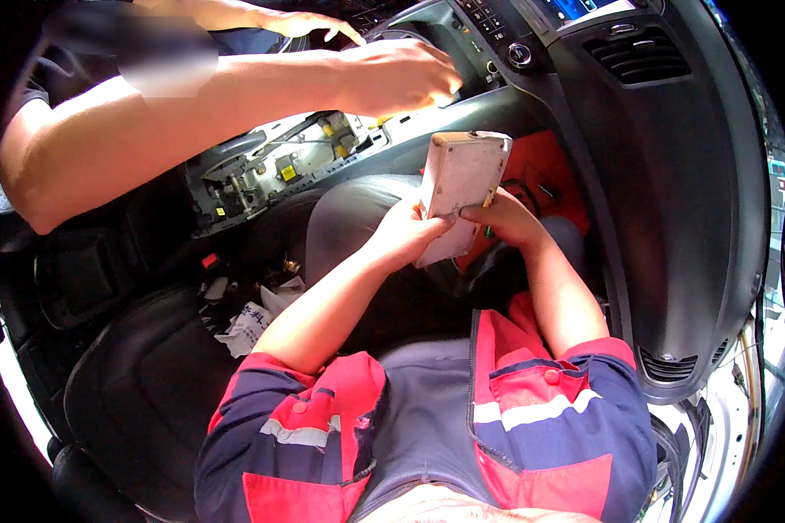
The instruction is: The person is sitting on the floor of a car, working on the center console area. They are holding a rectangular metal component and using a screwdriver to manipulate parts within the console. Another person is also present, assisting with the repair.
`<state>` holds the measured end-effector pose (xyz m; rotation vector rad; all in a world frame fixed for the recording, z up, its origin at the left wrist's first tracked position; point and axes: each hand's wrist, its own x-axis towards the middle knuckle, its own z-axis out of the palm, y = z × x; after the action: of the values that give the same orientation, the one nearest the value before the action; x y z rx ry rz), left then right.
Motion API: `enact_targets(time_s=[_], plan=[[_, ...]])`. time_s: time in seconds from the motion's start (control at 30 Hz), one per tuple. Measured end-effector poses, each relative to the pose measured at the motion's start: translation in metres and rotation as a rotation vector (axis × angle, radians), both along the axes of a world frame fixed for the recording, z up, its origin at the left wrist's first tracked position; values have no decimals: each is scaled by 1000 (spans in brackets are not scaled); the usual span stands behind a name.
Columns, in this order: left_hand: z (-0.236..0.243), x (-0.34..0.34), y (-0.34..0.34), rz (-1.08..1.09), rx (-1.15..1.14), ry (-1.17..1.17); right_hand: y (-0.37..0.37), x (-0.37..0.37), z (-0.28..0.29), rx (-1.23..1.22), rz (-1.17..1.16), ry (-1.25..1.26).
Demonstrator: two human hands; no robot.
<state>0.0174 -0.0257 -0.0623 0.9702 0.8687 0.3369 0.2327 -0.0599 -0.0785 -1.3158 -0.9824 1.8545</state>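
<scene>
A flat, scuffed off-white rectangular box [469, 170] is held upright above my lap, between the console and the dashboard. My left hand [408, 228] is closed around its lower left side, thumb lying on the face. From the other side, my right hand [508, 218] grips the lower right edge, its thumb also pressed on the face. Most of my fingers are hidden behind the box. What the box contains, if anything, cannot be seen.
Another person's forearm [235, 100] reaches across the opened centre console [279, 166], one hand at its front trim. The black dashboard [672, 183] curves along my right. Behind the box lies a red surface [545, 157]. White wrappers [246, 327] lie beside the black seat [148, 383].
</scene>
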Motion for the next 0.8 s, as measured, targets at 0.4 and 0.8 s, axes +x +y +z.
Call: enact_targets(time_s=[0.4,0.8], plan=[[-5,1,-1,-7,27,-4,0,-3,4,16,-27,29],[5,0,0,6,25,12,-1,0,-2,-10,-12,10]])
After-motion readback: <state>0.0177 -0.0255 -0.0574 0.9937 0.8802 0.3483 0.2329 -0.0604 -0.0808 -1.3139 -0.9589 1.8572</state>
